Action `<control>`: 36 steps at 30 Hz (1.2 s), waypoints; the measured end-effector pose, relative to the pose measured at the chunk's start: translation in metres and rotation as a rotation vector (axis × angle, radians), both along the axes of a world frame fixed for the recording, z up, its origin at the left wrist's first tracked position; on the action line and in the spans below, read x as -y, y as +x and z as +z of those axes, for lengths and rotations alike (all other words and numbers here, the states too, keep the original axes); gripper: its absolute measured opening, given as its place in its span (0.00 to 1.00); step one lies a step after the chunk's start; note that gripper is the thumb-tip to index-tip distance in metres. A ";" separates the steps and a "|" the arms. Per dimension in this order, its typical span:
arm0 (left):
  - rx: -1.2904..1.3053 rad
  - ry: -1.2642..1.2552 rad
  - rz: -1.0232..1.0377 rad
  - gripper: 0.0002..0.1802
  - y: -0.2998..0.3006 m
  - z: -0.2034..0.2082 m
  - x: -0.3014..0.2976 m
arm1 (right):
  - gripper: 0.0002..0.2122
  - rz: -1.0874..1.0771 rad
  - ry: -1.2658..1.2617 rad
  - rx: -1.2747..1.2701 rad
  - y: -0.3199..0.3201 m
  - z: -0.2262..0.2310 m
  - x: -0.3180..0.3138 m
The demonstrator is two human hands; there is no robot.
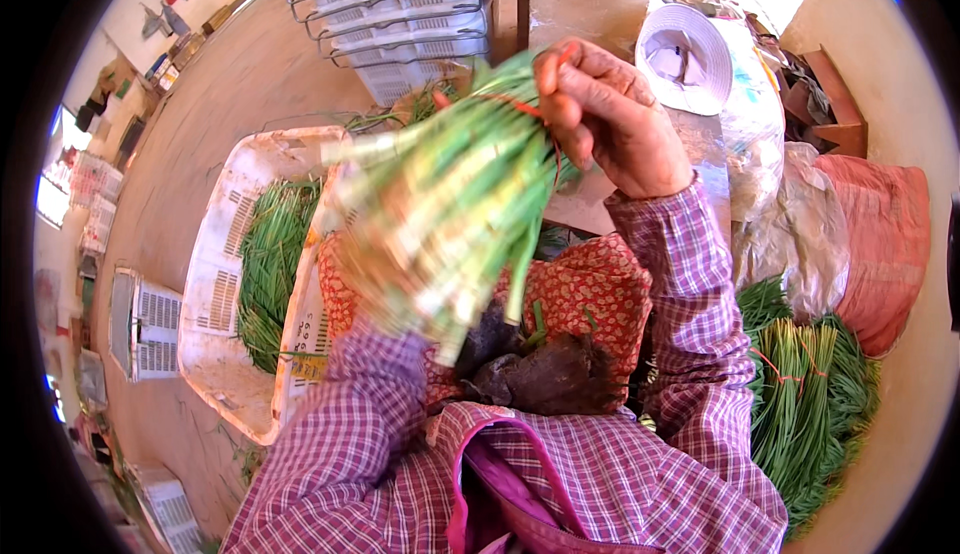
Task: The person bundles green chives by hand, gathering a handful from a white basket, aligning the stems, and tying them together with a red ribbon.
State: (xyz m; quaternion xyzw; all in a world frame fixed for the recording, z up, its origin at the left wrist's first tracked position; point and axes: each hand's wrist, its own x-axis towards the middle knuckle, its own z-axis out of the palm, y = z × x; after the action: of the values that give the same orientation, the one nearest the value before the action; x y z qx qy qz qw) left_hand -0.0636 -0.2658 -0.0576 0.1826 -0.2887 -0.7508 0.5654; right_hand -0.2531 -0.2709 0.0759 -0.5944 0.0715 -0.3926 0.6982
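Note:
A bunch of green chives (pixel 440 194) with pale cut ends is held up in front of me, its lower part blurred by motion. My left hand (pixel 441 101) grips it from behind; only a fingertip shows past the stalks, and the rest is hidden. At the upper right of the bunch, my right hand (pixel 610 104) has its thumb and fingers pinched on a thin red tie (pixel 510 103) that runs around the stalks. Below, a red floral cloth (pixel 590 289) and dark, dirty material (pixel 560 374) cover my lap.
On my left stands a white plastic crate (pixel 215 294) with loose greens (pixel 280 264) in it. Stacked white crates (pixel 400 24) rise ahead. Tied chive bunches (pixel 795 384) lie at my right, below a reddish sack (pixel 875 244). A pale sun hat (pixel 684 59) rests at the upper right.

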 end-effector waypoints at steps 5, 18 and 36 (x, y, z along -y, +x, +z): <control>0.210 -0.209 0.330 0.37 0.058 0.076 0.037 | 0.08 -0.186 -0.016 -0.247 0.003 -0.005 0.016; 1.206 -0.520 0.139 0.37 0.003 0.107 0.071 | 0.08 -0.608 -0.048 -0.270 -0.067 -0.106 0.113; 0.545 -0.603 0.154 0.26 -0.057 0.082 0.112 | 0.08 -0.593 -0.003 0.163 -0.073 -0.091 0.099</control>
State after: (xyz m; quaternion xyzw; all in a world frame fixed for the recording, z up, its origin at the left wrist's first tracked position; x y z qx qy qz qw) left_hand -0.1203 -0.3778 0.0242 0.2220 -0.6205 -0.5120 0.5510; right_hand -0.3263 -0.3697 -0.0149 -0.5150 0.1849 -0.6259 0.5557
